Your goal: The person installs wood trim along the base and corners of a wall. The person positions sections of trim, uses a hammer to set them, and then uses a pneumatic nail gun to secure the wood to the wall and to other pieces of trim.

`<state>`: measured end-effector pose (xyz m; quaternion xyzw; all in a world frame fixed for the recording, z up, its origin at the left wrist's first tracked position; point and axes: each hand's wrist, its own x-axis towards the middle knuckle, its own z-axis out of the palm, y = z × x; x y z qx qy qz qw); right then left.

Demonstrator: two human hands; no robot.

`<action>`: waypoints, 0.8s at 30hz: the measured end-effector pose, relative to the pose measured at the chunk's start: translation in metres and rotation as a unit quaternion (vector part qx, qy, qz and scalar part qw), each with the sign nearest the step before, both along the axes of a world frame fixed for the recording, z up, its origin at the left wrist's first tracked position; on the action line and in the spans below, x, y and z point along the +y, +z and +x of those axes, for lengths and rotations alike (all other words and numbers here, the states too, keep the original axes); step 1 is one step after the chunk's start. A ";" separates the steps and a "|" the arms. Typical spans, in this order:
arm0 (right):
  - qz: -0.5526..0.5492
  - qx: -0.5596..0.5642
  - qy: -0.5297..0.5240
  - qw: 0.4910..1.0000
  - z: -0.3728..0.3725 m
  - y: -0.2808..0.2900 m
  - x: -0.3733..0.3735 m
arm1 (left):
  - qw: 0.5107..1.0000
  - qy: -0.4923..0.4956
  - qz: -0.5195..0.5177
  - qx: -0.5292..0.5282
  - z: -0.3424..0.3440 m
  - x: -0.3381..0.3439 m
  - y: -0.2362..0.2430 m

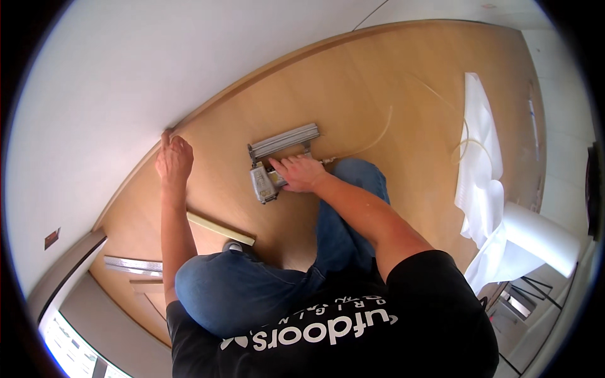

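My left hand (174, 160) reaches up to the wooden skirting board (252, 78) at the foot of the white wall. One finger stretches out against the board while the others bend; I see nothing held in it. My right hand (299, 173) is wrapped round the handle of a silver nail gun (263, 183), its index finger lying along the body. The gun rests on or just over the wood floor, with its long ribbed magazine (285, 140) on the far side. A thin pale air hose (372, 142) runs from its handle end to the right.
A pale wooden strip (220, 228) lies by my left forearm, near my foot. Farther left is a silvery wrapped length (133, 265). White foam sheet (482, 164) spreads from a big roll (542, 238) at right. My bent knees (214, 286) frame the near floor.
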<state>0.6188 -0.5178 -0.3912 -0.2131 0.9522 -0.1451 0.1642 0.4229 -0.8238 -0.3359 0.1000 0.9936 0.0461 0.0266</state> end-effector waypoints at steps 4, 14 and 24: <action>0.029 -0.073 -0.005 0.997 -0.009 0.001 -0.012 | 0.997 0.021 -0.009 -0.071 0.006 -0.014 -0.004; 0.069 -0.020 0.031 0.997 -0.004 0.000 -0.018 | 0.991 0.014 0.072 -0.108 -0.003 -0.026 -0.009; 0.094 -0.082 0.033 0.992 -0.015 0.001 -0.019 | 0.991 0.015 0.091 -0.100 0.008 -0.038 -0.024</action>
